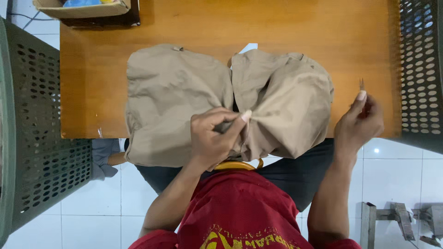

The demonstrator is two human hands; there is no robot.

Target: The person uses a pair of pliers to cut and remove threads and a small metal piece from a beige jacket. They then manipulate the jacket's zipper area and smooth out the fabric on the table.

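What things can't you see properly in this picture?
- Head view: the small thin tool in the right hand is too small to identify.
- What the left hand pinches is hidden by its fingers and the beige cloth.
- The cardboard box is cut off by the top edge.
- The green crates run off the sides.

Bright even overhead light, soft shadows, sharp focus (edges slightly bowed)

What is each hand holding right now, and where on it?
The left hand pinches the tan garment at its bunched middle fold. The right hand holds a small thin tool by its lower end; its kind cannot be told.
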